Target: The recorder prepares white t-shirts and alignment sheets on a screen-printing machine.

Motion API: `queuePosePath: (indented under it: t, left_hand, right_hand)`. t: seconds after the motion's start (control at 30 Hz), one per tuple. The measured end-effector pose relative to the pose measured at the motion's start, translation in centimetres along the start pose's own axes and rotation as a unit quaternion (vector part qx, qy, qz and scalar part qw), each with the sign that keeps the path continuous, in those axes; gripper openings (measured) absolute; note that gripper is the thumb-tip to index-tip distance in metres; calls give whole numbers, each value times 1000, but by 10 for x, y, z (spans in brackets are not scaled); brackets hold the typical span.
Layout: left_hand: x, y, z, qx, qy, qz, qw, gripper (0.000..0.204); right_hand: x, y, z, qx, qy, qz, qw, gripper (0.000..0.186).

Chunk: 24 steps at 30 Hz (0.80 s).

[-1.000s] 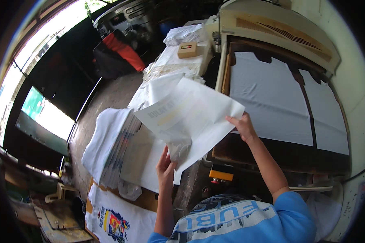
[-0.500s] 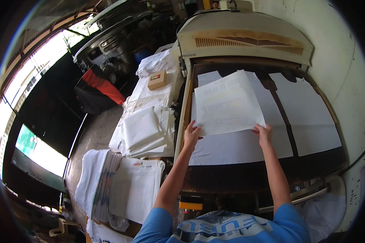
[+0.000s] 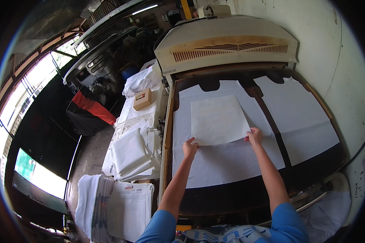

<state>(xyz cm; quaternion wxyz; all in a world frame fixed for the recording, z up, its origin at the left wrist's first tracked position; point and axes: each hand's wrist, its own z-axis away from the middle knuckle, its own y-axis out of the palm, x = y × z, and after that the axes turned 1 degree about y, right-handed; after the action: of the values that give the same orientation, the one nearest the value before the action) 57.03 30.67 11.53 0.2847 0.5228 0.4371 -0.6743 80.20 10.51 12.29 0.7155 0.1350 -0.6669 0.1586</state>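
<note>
A whitish sheet of paper (image 3: 219,121) is spread over a white sleeveless-shirt-shaped fabric panel (image 3: 231,166). My left hand (image 3: 190,147) pinches the paper's near left corner between thumb and fingers. At the near right corner, my right hand (image 3: 254,136) grips the same sheet. The paper's near edge bows slightly; whether its far part touches the fabric I cannot tell. To the right lies a second white fabric panel (image 3: 300,117), apart from the first by a dark strip. Both panels rest flat on the dark bed (image 3: 227,198) of a large press.
Behind the bed rises the press's cream hood (image 3: 231,34) with brown-stained vents. On the left, a long table carries folded white sheets (image 3: 129,150) and a small cardboard box (image 3: 142,99). Nearer stand stacked white fabric (image 3: 91,206) and printed paper sheets (image 3: 129,208). A wall (image 3: 324,52) bounds the right.
Both hands have brought the paper lower, down over the left fabric panel, and its outline now sits within the panel's. My view has shifted, showing more of the panel's neckline.
</note>
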Motion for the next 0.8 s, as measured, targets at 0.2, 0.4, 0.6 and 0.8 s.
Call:
queuePosePath:
  t: [0.2,0.4,0.6,0.8]
  left_hand:
    - [-8,12,-11,-2,14,3,1000,40]
    - [-5,3,-18,8,11,-39,999,40]
    - [0,4,-18,-19,53,-85,995,39]
    - [-6,10,-14,-33,64,-102,992,37]
  right_hand:
    - [4,2,-21,-20,-44,66,997,26]
    - [4,2,-24,-24,-59,94,994,24]
    - [0,-3,-30,-6,-45,99,994,31]
    - [-17,-23,-37,-57,-96,238,965,27]
